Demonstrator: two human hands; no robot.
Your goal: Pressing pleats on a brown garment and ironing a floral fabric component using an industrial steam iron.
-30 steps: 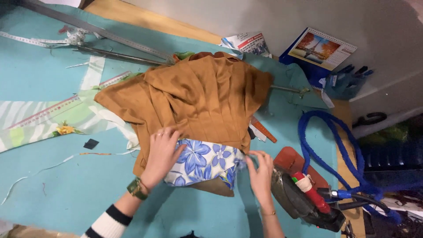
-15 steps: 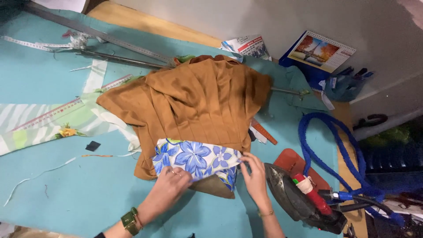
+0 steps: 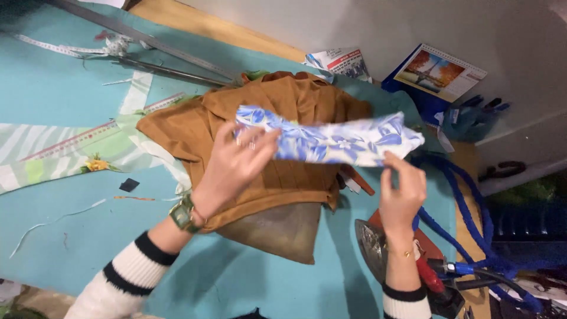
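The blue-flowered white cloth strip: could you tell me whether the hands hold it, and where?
Yes. The left hand grips the flowered strip near its left end, and the right hand pinches its right end.

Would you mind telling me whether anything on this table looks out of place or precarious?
The iron lies tipped on its side at the table's right edge, its blue cord looped loosely beside it. Thread scraps litter the teal surface.

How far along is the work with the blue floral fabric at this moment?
Done: the blue floral fabric is lifted clear of the brown garment. In hand: the left hand and right hand hold it stretched between them above the table. Left: it has not been set down anywhere; the iron lies untouched by the right wrist.
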